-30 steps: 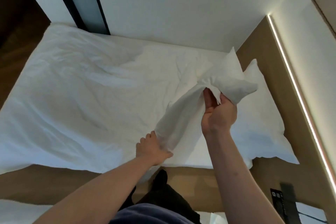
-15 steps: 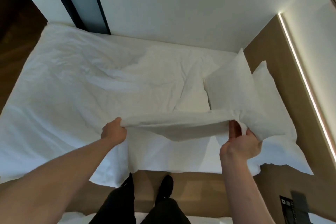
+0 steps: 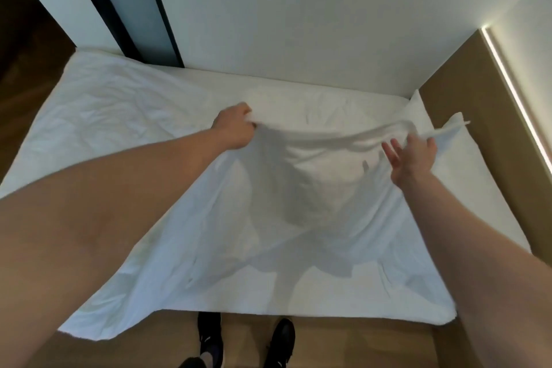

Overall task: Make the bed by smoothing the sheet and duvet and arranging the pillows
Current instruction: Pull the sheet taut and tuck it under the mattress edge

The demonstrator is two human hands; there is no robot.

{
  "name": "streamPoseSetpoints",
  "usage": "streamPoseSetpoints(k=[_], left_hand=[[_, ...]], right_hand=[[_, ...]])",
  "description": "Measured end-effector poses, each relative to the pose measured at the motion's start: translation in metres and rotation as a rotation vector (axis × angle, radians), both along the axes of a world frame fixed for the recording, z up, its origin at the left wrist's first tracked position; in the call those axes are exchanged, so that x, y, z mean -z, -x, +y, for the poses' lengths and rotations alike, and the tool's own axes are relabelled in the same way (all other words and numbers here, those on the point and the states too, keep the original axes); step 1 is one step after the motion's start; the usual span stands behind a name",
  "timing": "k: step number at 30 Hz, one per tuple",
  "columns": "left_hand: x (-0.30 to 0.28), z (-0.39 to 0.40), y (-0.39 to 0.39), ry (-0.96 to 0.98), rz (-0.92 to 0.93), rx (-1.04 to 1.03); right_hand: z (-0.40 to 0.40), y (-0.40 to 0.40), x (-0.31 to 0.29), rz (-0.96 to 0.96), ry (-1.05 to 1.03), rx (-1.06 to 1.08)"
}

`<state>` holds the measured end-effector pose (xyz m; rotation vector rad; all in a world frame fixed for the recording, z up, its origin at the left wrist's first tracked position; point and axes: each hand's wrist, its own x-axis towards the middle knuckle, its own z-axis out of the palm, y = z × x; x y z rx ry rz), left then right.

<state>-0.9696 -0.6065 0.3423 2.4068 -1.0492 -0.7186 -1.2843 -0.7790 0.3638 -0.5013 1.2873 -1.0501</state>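
Shoes [image 3: 248, 340]: two black shoes on the wooden floor at the bed's near edge, seen from above.
Bed [image 3: 113, 116]: white and wrinkled, filling the middle of the view; its far edge meets a white wall, its right end a wooden headboard [image 3: 466, 98].
Duvet [image 3: 298, 218]: a white cloth, lifted in the air across the bed's near half, sagging between the two hands and casting a grey shadow.
Left hand [image 3: 236, 125]: fingers curled tight, gripping the raised cloth edge over the bed's middle.
Right hand [image 3: 413, 155]: fingers spread and nearly straight, at the cloth edge near the headboard; whether it has any hold, I cannot tell.
Pillows [image 3: 457, 128]: a white corner shows at the bed's right end, mostly hidden.
Handling: it looks light, soft and limp, likely to billow; best gripped at its edge or corners, hands well apart.
Writing: no labels or brands readable.
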Motion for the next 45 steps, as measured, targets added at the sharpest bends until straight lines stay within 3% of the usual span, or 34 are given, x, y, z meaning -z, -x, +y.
streamPoseSetpoints(k=[3,9,15,21,26,34,39,45], left_hand=[[0.004,0.009,-0.018,0.033,0.000,0.080],[0.054,0.137,-0.035,-0.243,0.032,0.140],[0.080,0.320,-0.035,-0.429,0.171,-0.064],[0.075,0.477,-0.005,-0.500,0.291,-0.337],[0.064,0.559,0.014,-0.545,0.333,-0.566],[0.070,0.635,0.003,-0.592,0.370,-0.662],[0.083,0.652,-0.055,-0.600,0.379,-0.578],[0.108,0.677,-0.156,-0.578,0.432,-0.312]], right_hand=[[0.015,-0.041,-0.003,0.266,0.078,-0.272],[0.134,-0.083,0.067,0.766,0.088,-0.934],[0.268,-0.115,0.090,0.898,0.062,-1.389],[0.366,-0.148,0.090,0.908,0.153,-1.753],[0.429,-0.146,0.098,0.959,0.163,-1.940],[0.499,-0.151,0.118,1.015,0.070,-1.978],[0.539,-0.189,0.131,1.088,0.032,-1.965],[0.618,-0.272,0.139,1.152,-0.062,-1.856]])
